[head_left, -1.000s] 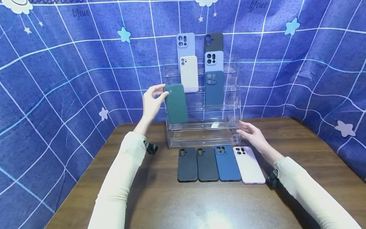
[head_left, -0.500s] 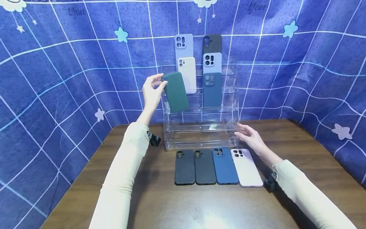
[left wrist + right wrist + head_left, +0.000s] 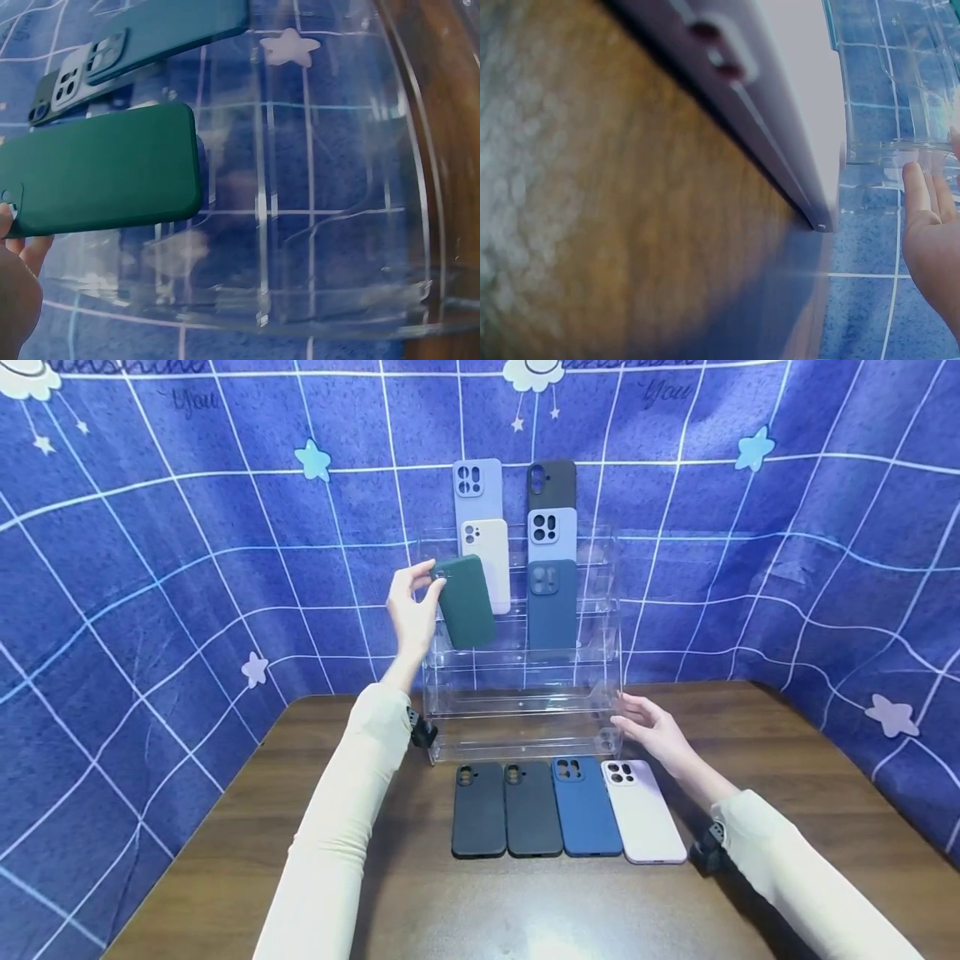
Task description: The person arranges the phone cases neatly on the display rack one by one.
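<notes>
My left hand (image 3: 411, 614) pinches a dark green phone case (image 3: 467, 610) by its upper left corner, thumb in front. The case leans slightly, before the left half of a clear tiered display stand (image 3: 525, 749), and covers the lower left part of a white phone case (image 3: 491, 560). In the left wrist view the green case (image 3: 105, 169) is apart from the teal-blue case (image 3: 172, 34). With thumb and fingers, my right hand (image 3: 660, 739) holds the stand's lower right side edge; in the right wrist view that hand (image 3: 937, 255) is partly cut off.
On the stand are also a lavender case (image 3: 477, 502), a black case (image 3: 558, 485), a light blue case (image 3: 562, 533) and a dark blue case (image 3: 552, 614). Before it lie two black cases (image 3: 478, 818), a blue case (image 3: 588, 818) and a pale pink case (image 3: 647, 818) on the wooden table (image 3: 300, 827).
My left hand has raised the green case from the stand's lower tiers to beside the white case. The right hand stays at the stand's edge. The head view has tilted slightly upward.
</notes>
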Demonstrator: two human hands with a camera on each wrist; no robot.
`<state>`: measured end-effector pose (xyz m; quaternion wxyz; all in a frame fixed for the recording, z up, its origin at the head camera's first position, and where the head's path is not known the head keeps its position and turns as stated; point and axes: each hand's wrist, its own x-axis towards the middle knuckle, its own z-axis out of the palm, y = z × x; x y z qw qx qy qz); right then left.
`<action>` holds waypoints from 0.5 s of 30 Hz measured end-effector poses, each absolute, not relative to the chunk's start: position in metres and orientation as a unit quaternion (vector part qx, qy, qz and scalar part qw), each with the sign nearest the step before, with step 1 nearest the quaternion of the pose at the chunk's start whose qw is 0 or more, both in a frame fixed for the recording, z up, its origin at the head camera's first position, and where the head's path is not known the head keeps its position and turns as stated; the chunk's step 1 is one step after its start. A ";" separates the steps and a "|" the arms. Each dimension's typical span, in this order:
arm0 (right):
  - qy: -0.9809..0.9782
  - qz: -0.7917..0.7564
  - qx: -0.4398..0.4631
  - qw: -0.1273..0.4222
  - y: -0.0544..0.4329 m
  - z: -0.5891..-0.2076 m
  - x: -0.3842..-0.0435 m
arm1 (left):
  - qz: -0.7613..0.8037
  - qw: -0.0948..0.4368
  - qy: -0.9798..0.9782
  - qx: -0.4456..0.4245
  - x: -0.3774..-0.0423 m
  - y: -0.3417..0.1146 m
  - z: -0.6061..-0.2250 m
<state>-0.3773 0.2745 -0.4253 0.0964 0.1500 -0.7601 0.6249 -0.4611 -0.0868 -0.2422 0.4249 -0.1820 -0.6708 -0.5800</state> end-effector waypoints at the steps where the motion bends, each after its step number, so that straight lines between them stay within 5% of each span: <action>1: -0.760 0.625 0.150 0.097 0.275 -0.426 -0.377 | -0.579 0.421 -0.674 -0.183 -0.462 -0.085 -0.245; 15: -0.759 0.627 0.148 0.094 0.276 -0.426 -0.377 | -0.564 0.382 -0.705 -0.198 -0.474 -0.072 -0.263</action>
